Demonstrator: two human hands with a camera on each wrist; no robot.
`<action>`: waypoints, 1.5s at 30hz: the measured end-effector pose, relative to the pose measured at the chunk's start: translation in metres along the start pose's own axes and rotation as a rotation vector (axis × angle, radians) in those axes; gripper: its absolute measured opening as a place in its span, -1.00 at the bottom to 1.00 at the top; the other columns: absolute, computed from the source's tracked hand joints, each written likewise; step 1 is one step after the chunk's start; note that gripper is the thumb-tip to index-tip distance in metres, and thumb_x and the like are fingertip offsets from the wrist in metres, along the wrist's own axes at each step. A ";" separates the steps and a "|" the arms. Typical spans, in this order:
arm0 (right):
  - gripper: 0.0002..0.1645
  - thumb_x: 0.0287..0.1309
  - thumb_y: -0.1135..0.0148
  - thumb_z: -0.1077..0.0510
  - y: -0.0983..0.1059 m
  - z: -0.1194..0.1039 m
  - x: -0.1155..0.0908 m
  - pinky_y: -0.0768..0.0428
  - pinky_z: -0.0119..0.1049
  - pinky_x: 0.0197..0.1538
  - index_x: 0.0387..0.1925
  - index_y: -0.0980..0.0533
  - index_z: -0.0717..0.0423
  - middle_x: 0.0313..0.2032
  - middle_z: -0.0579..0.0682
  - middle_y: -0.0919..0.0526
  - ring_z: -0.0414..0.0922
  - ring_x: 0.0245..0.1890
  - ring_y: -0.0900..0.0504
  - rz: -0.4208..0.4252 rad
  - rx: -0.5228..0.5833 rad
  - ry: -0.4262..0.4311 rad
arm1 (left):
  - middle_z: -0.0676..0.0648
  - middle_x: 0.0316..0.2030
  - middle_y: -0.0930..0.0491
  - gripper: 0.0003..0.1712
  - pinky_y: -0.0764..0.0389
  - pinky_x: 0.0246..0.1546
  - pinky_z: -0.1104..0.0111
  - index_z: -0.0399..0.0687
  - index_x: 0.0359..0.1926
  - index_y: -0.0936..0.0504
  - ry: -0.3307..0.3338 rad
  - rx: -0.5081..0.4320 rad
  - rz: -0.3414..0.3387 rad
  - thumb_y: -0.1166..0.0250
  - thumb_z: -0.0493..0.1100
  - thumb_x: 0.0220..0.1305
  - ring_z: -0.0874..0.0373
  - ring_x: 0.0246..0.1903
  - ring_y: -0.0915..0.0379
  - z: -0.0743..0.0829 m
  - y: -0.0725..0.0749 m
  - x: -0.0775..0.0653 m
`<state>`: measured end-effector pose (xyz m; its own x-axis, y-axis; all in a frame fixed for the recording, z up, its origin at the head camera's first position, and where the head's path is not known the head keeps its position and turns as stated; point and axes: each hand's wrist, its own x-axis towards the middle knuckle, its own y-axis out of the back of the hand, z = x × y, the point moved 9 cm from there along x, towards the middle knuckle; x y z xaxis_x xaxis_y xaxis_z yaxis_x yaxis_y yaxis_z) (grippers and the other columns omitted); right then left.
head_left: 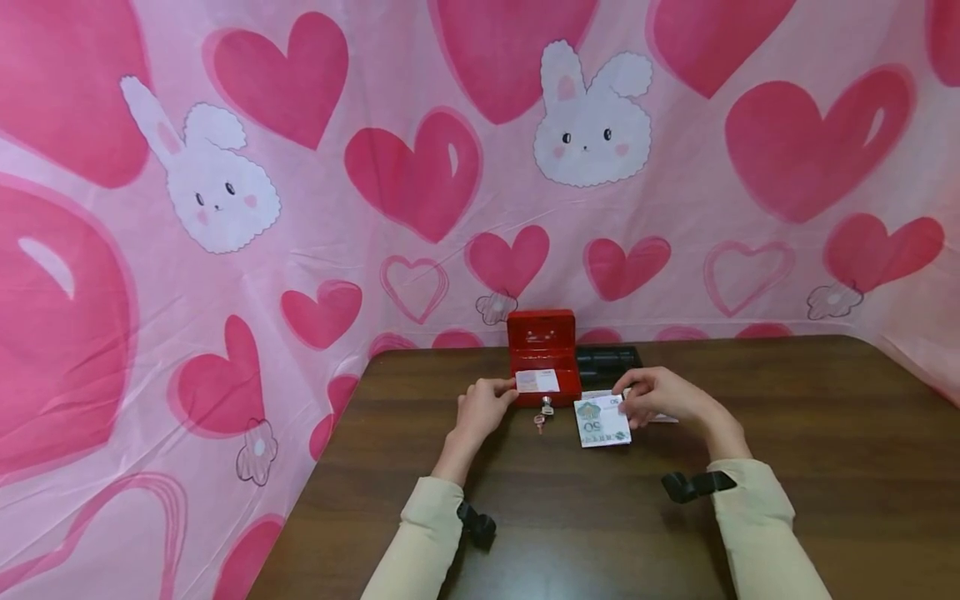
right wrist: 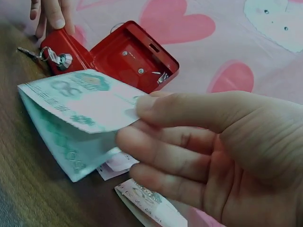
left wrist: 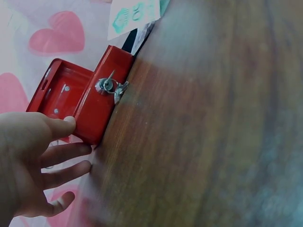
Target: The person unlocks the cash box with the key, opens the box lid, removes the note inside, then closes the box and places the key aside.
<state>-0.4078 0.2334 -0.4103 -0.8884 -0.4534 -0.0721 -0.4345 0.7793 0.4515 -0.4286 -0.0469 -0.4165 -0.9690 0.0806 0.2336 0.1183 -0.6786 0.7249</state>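
One folded note (head_left: 600, 423), green-on-white, "50" printed, pinched by right hand (head_left: 666, 395), at four o'clock from red box (head_left: 566, 399). Left hand (head_left: 482, 408) at box's eight o'clock: fingers spread, thumb touching.

The note (right wrist: 85, 101) I pinch in my right hand (right wrist: 203, 146) is thin printed paper, matt and smooth. The box (left wrist: 97, 111) my left hand (left wrist: 28, 156) touches has a glossy red finish, apparently painted metal. Its lock (left wrist: 100, 85) and keys (left wrist: 121, 91) are shiny metal. The table (head_left: 570, 517) has a wood-grain surface with a soft sheen. The backdrop (head_left: 420, 75) is lightly creased cloth; my sleeves (head_left: 420, 537) are matt cloth.
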 end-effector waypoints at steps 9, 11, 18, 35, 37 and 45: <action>-0.61 0.21 -0.31 0.16 -0.006 0.009 0.000 -0.71 -0.16 -0.22 0.00 -0.48 0.28 -0.35 0.09 -0.70 0.04 -0.42 -0.71 -0.064 -0.063 -0.059 | -0.07 0.05 -0.71 -0.64 -0.34 -0.09 0.09 0.05 0.12 -0.70 -0.002 -0.006 -0.002 -0.30 -0.03 0.34 -0.05 0.09 -0.60 0.000 0.002 0.001; -0.62 0.19 -0.32 0.15 -0.007 0.011 0.000 -0.70 -0.17 -0.22 -0.01 -0.50 0.27 -0.35 0.09 -0.69 0.03 -0.42 -0.70 -0.060 -0.074 -0.074 | -0.07 0.05 -0.71 -0.64 -0.35 -0.08 0.08 0.05 0.12 -0.70 -0.003 -0.005 -0.001 -0.30 -0.02 0.34 -0.05 0.09 -0.60 0.000 0.002 0.000; -0.63 0.14 -0.39 0.14 -0.006 0.018 0.001 -0.69 -0.20 -0.27 -0.06 -0.55 0.23 -0.34 0.08 -0.62 -0.05 -0.49 -0.65 -0.042 -0.145 -0.118 | -0.07 0.06 -0.70 -0.63 -0.34 -0.06 0.08 0.04 0.13 -0.69 0.006 -0.012 -0.005 -0.30 -0.03 0.34 -0.06 0.09 -0.59 -0.001 0.002 0.000; -0.69 0.26 -0.27 0.10 0.012 -0.005 -0.003 -0.59 -0.19 -0.27 -0.02 -0.59 0.18 -0.28 0.11 -0.61 -0.03 -0.40 -0.54 0.126 -0.269 -0.044 | -0.06 0.06 -0.70 -0.64 -0.34 -0.05 0.08 0.05 0.12 -0.70 0.008 -0.015 -0.005 -0.30 -0.03 0.34 -0.05 0.10 -0.59 0.000 0.003 0.000; -0.68 0.26 -0.28 0.07 0.013 -0.008 -0.002 -0.59 -0.20 -0.25 -0.02 -0.60 0.16 -0.24 0.10 -0.63 -0.03 -0.35 -0.53 0.141 -0.292 -0.028 | -0.06 0.06 -0.70 -0.64 -0.33 -0.06 0.10 0.05 0.13 -0.69 0.010 -0.017 -0.008 -0.31 -0.03 0.34 -0.05 0.09 -0.59 0.001 0.003 -0.001; -0.66 0.24 -0.30 0.06 0.007 -0.016 0.006 -0.61 -0.23 -0.21 -0.03 -0.60 0.17 -0.20 0.06 -0.68 -0.04 -0.26 -0.54 0.184 -0.343 0.025 | -0.07 0.05 -0.71 -0.64 -0.32 -0.11 0.11 0.03 0.12 -0.70 -0.002 -0.017 -0.006 -0.31 -0.04 0.34 -0.05 0.09 -0.60 0.000 0.001 -0.001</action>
<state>-0.4141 0.2295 -0.3935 -0.9412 -0.3331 0.0572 -0.1897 0.6607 0.7263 -0.4279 -0.0474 -0.4159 -0.9693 0.0860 0.2302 0.1087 -0.6901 0.7155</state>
